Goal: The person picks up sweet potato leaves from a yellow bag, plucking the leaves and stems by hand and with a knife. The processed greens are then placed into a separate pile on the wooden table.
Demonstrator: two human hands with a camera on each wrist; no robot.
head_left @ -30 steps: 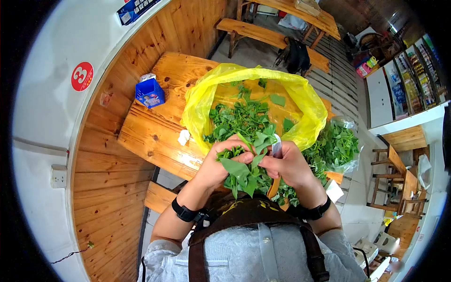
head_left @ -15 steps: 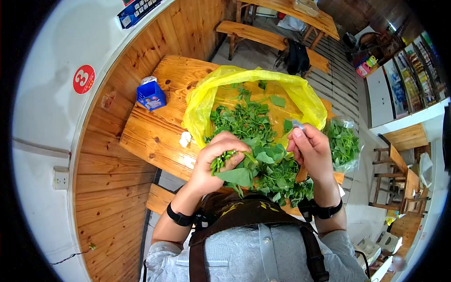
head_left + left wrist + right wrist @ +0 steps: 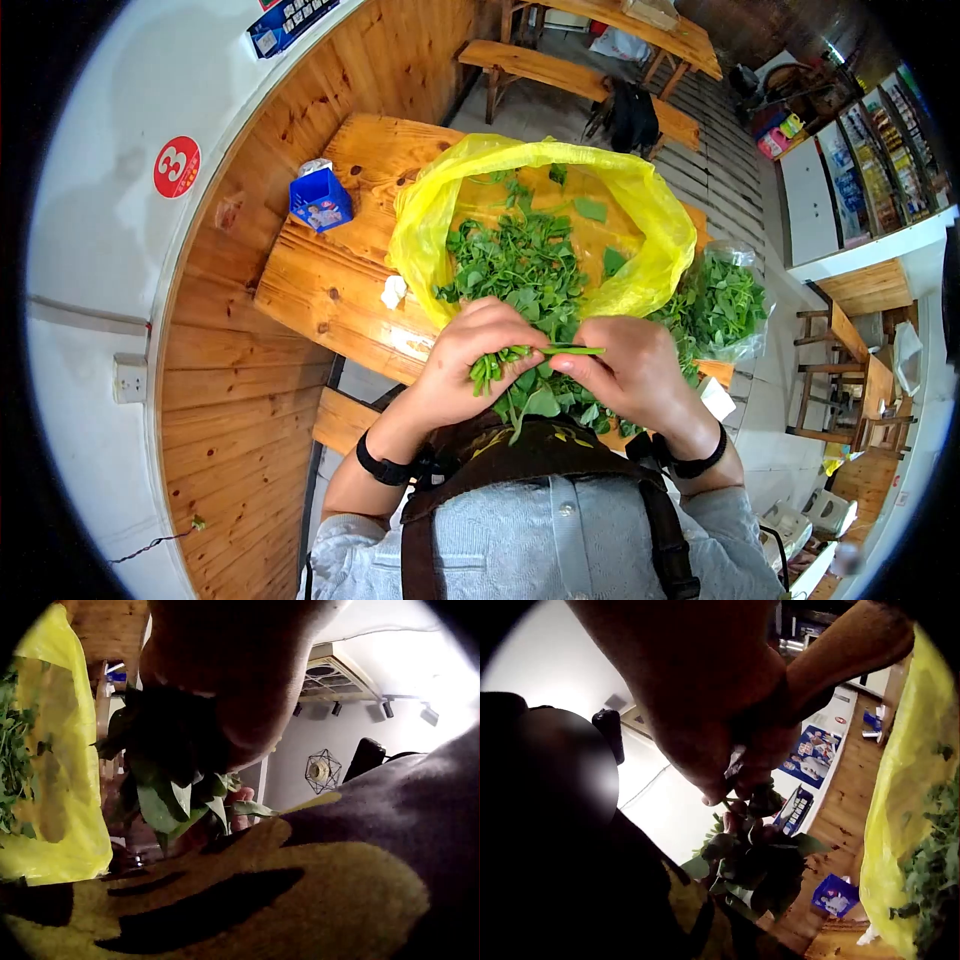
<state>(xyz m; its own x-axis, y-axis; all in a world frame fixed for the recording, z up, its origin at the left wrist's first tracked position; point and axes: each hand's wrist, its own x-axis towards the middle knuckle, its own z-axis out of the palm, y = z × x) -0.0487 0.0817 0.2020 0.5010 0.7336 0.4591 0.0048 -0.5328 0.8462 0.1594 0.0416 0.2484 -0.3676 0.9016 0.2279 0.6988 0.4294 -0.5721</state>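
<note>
My left hand [image 3: 478, 362] grips a bunch of green stems [image 3: 488, 370], with leaves [image 3: 540, 402] hanging below. One stem [image 3: 575, 350] sticks out sideways between the two hands, and my right hand [image 3: 632, 372] pinches its end between thumb and fingers. In the right wrist view something pale and shiny [image 3: 736, 759] shows at the right hand's fingers; most of it is hidden. Just beyond the hands, a yellow plastic bag [image 3: 420, 240] lies spread wide, holding loose leafy greens [image 3: 520, 250]. The left wrist view shows dark leaves [image 3: 161, 802] under the left hand.
A clear bag of greens [image 3: 732, 305] stands right of the yellow bag. On the wooden table [image 3: 335, 300] are a blue box [image 3: 320, 200] and a crumpled white tissue [image 3: 393, 292]. A wood-panelled wall [image 3: 215, 370] runs along the left; a bench [image 3: 545, 72] stands beyond.
The right hand moved away from the bunch to the right, then came back beside the left hand. A stem now lies between them, and the blade-like object seen earlier is hidden in the head view.
</note>
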